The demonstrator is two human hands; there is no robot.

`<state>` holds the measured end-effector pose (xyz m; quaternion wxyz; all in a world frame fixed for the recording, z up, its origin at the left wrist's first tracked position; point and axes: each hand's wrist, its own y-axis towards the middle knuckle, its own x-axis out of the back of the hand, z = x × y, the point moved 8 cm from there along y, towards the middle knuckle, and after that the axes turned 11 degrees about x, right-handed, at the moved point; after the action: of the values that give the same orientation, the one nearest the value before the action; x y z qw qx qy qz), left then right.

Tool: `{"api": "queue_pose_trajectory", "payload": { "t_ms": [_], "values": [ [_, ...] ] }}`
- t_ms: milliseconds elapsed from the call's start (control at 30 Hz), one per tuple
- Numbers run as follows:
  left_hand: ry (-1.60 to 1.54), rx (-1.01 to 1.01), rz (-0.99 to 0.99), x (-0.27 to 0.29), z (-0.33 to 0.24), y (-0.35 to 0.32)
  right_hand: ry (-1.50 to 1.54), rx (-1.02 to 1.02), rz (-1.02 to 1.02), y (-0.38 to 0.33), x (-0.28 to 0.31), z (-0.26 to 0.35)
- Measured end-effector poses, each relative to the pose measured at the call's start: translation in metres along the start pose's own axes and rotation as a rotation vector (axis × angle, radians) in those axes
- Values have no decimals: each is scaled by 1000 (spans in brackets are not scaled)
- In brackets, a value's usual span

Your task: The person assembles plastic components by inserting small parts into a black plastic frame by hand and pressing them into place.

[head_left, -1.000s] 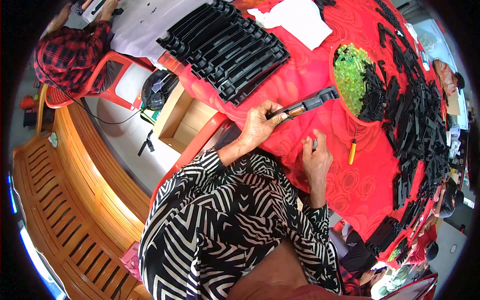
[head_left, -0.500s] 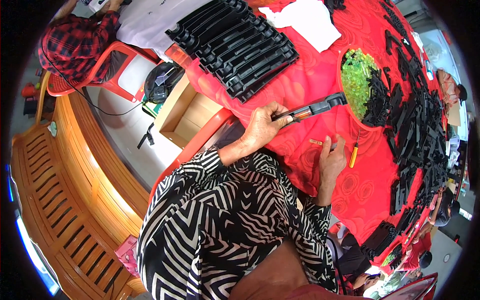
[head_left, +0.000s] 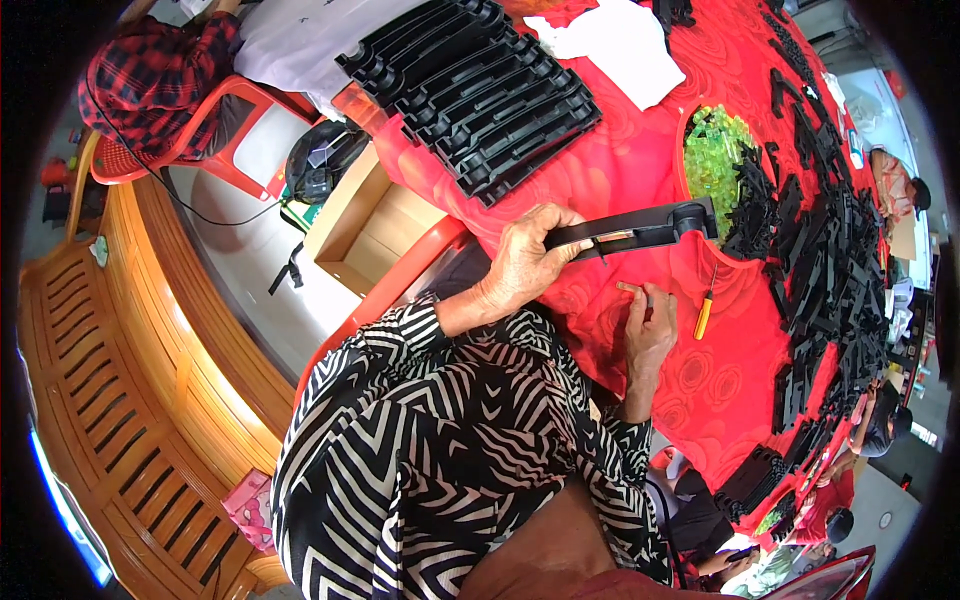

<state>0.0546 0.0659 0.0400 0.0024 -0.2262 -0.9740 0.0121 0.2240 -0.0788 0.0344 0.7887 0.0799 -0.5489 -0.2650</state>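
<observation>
My left hand (head_left: 535,255) grips one end of a long black plastic part (head_left: 650,228), which reaches out to the right over the red-covered table. A slot with a small light-coloured piece inside shows along its side, and its far end is rounded. My right hand (head_left: 650,330) is low over the cloth with its fingers curled in. Something dark may lie between these fingers, too small to make out. Just beyond its fingertips, a small brownish strip (head_left: 627,287) lies on the cloth. To the right of that hand is a yellow-handled screwdriver (head_left: 704,316).
A red-rimmed tray (head_left: 683,165) holds green translucent pieces (head_left: 715,155) and small black parts (head_left: 750,205). Long black parts are stacked (head_left: 480,105) at the far left; more black parts (head_left: 830,260) cover the right side. Beside me are a cardboard box (head_left: 375,230) and wooden bench (head_left: 150,400).
The black part in my left hand has been turned, and its far end sits lower and further right. My right hand has moved left, bringing its fingertips close to the small strip.
</observation>
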Motion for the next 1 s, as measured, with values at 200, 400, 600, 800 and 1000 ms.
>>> {"api": "queue_pose_trajectory", "payload": {
  "t_ms": [200,400,600,800,1000],
  "values": [
    [37,-2,-6,0,1,-2,15,32,-10,-1,0,0],
    [117,8,-15,6,-1,-4,9,91,-32,-3,-1,4],
    [368,-77,75,3,-10,3,19,84,-51,-3,0,5],
    [394,-95,70,8,-14,13,45,74,-56,-2,-3,2],
    [510,-31,75,-2,-18,22,8,31,-115,-5,10,-5]
  ]
}}
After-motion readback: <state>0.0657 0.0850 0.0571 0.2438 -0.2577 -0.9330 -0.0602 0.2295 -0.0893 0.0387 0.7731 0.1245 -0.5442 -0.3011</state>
